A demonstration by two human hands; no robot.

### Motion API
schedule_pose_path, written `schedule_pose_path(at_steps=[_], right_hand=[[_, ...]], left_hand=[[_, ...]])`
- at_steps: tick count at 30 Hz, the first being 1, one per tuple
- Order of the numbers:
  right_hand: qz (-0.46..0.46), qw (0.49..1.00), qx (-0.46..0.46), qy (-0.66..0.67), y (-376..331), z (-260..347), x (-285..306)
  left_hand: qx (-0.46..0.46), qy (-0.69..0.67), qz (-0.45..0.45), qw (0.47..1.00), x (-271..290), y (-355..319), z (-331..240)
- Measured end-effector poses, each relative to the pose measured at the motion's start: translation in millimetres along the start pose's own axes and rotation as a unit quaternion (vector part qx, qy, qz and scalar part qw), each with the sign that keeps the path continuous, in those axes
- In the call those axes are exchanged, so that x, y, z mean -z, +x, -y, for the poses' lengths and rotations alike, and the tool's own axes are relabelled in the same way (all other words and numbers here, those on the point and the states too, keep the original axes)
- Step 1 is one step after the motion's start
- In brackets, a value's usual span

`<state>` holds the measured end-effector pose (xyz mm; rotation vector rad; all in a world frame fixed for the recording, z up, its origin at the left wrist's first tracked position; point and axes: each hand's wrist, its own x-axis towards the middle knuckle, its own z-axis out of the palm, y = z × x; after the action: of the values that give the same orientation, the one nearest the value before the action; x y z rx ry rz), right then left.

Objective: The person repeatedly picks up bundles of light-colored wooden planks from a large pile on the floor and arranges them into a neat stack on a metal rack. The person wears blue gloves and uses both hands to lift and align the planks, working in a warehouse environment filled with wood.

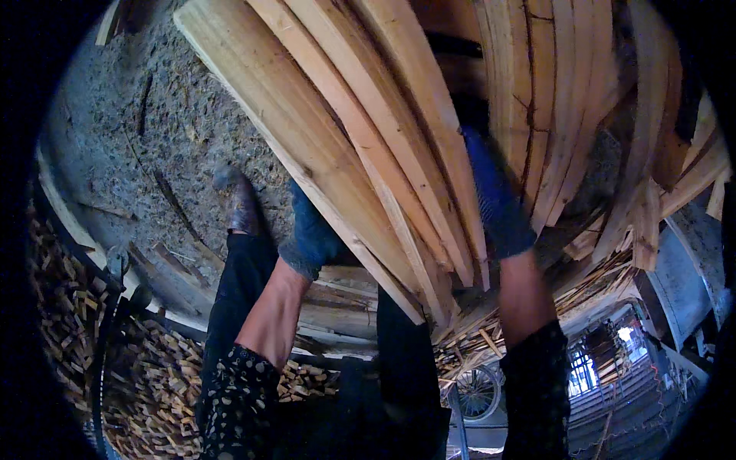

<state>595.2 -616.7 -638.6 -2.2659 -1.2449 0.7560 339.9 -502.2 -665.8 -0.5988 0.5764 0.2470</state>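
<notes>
1. Flanking a slanting bundle of planks, the gloved left hand meets its left edge near the centre of the frame, while the gloved right hand lies against its right edge, right of centre.
2. The left fingers go out of sight beneath the wood, and the right fingers fade into shadow past the edge; I cannot tell how far either set is curled or spread.
3. The bundle runs from the top of the frame down to lower centre, where its uneven ends sit above the dark trousers.
4. The planks look stiff and sturdy, probably fairly heavy together and hard to break. Sawn faces should grip well against the gloves, though loose pieces could slide lengthwise over one another, and edges may splinter.
5. A good hold seems to be from both outer edges, palms pressing inward and fingers underneath, close to the balance point.
6. More planks stand at upper right; rough ground shows at upper left, and cut wood pieces at lower left.
</notes>
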Motion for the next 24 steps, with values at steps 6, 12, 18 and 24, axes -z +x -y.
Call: schedule_pose_path(at_steps=[6,12,18,24], right_hand=[[0.054,0.994,-0.075,0.057,-7,-12,2],[0.104,0.943,-0.215,0.23,-42,-1,23],[0.178,0.819,-0.398,0.373,-104,80,109],[0.23,0.695,-0.536,0.42,-141,187,180]], left_hand=[[-0.041,0.203,-0.103,0.973,-13,-23,11],[-0.011,0.373,-0.156,0.914,-55,-70,55],[0.103,0.657,-0.153,0.731,-101,-147,101],[0.049,0.196,-0.322,0.925,-173,-216,175]])
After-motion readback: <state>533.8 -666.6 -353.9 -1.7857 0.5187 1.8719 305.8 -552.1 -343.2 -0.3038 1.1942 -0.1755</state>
